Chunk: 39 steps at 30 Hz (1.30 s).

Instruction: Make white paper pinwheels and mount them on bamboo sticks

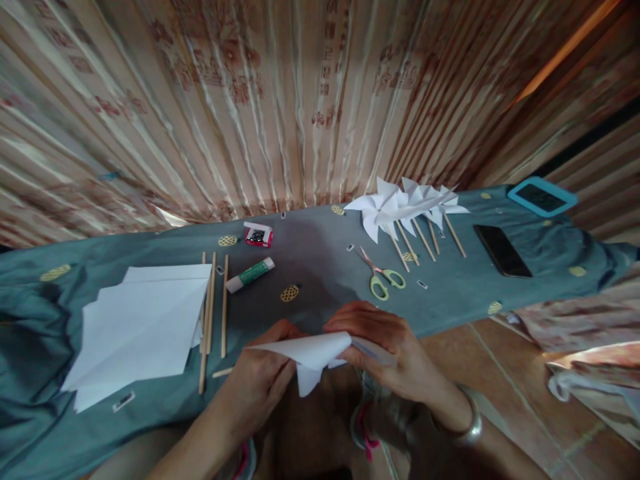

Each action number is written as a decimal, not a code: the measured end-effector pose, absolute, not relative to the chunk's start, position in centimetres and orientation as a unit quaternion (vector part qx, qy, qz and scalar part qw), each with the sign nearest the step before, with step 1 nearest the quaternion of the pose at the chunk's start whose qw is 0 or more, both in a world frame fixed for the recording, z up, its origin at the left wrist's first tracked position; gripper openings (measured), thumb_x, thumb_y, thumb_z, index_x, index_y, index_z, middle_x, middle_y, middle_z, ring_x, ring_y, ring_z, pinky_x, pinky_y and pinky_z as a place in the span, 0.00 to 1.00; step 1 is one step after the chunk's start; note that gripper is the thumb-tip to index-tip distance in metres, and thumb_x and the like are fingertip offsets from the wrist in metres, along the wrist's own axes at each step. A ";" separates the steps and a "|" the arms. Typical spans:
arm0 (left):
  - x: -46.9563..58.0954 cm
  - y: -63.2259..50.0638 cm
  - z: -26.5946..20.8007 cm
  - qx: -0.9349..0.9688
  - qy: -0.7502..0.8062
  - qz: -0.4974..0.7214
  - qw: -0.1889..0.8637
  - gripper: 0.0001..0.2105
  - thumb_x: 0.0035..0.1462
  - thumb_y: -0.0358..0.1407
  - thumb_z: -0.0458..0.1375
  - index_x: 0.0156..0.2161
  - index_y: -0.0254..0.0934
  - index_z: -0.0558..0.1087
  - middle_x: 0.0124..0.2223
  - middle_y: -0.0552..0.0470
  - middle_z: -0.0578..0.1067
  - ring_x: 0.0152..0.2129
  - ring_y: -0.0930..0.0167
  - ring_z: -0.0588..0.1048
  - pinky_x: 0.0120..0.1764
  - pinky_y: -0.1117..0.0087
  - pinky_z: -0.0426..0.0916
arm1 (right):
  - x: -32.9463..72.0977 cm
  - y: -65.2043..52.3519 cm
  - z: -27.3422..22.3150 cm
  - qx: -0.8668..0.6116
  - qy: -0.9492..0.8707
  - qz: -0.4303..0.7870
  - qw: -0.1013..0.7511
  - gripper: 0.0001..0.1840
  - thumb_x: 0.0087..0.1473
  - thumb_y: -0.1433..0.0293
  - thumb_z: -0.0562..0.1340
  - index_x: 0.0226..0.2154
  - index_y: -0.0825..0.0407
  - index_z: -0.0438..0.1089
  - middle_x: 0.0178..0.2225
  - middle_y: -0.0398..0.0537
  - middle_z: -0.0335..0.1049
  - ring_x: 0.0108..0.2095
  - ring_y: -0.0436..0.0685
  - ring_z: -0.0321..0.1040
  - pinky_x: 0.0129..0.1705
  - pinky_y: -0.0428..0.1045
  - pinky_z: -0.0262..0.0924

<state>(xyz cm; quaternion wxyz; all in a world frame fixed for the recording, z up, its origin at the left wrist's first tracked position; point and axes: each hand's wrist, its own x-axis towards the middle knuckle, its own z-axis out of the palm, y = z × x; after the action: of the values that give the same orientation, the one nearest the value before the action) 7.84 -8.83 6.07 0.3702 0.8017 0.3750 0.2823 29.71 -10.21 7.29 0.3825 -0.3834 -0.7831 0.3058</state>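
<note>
Between my two hands, over the front edge of the table, is a white paper pinwheel [313, 353] with its blades curled and folded in. My left hand [265, 367] grips its left side, fingers partly hidden behind the paper. On the other side my right hand [385, 347] is closed on the paper, thumb below and fingers above. A pair of scissors [379, 288] with pale green handles lies just beyond my right hand, blades pointing away. A glue stick [251, 275] rests beyond my left hand, next to several wooden sticks [225, 307].
Stacked white paper sheets [145, 323] lie at the left. A small red box [259, 235] sits near the back. Finished-looking pinwheels on sticks [385, 210] lie at the back right, near a black phone [503, 251] and a blue-framed device [543, 197]. A pleated curtain [280, 100] hangs behind.
</note>
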 end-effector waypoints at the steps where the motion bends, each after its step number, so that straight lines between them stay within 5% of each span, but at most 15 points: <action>1: 7.9 -8.8 5.9 0.797 0.380 0.282 0.376 0.15 0.57 0.32 0.47 0.23 0.39 0.72 0.28 0.49 0.74 0.21 0.72 0.71 0.25 0.73 0.65 | 29.7 -10.1 7.2 -0.389 -0.777 0.313 0.383 0.09 0.60 0.67 0.59 0.41 0.51 0.72 0.36 0.47 0.77 0.39 0.54 0.71 0.43 0.51 0.63; 7: 8.1 -8.1 4.5 0.764 0.427 0.257 0.411 0.15 0.57 0.37 0.49 0.22 0.39 0.68 0.22 0.53 0.71 0.21 0.71 0.70 0.28 0.73 0.64 | 30.2 -9.3 5.2 -0.470 -0.684 0.418 0.370 0.15 0.56 0.59 0.62 0.36 0.54 0.74 0.34 0.49 0.74 0.34 0.54 0.70 0.34 0.48 0.63; 12: 8.2 -7.6 2.8 0.732 0.460 0.229 0.447 0.17 0.57 0.42 0.48 0.20 0.38 0.64 0.20 0.56 0.66 0.19 0.72 0.65 0.25 0.73 0.59 | 30.4 -7.7 2.7 -0.533 -0.604 0.501 0.316 0.21 0.48 0.53 0.66 0.20 0.54 0.68 0.18 0.38 0.60 0.20 0.47 0.54 0.20 0.44 0.48; 22: 8.3 -8.3 1.4 0.660 0.489 0.195 0.535 0.20 0.52 0.50 0.48 0.17 0.39 0.59 0.17 0.58 0.57 0.17 0.74 0.55 0.22 0.74 0.51 | 30.1 -7.1 1.8 -0.524 -0.563 0.559 0.309 0.22 0.40 0.53 0.68 0.19 0.54 0.65 0.18 0.37 0.58 0.21 0.46 0.51 0.21 0.43 0.48; 39: 8.9 -9.4 2.0 0.657 0.517 0.254 0.487 0.18 0.53 0.45 0.50 0.19 0.37 0.66 0.17 0.57 0.61 0.17 0.74 0.59 0.23 0.74 0.55 | 29.5 -7.2 1.9 -0.515 -0.533 0.572 0.351 0.23 0.40 0.51 0.68 0.22 0.55 0.68 0.20 0.41 0.63 0.22 0.48 0.57 0.23 0.44 0.53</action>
<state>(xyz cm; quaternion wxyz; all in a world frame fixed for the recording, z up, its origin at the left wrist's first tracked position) 8.87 -9.44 2.01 0.4871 0.6565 0.5167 0.2544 29.50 -7.21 1.86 0.3515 -0.5152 -0.5329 0.5719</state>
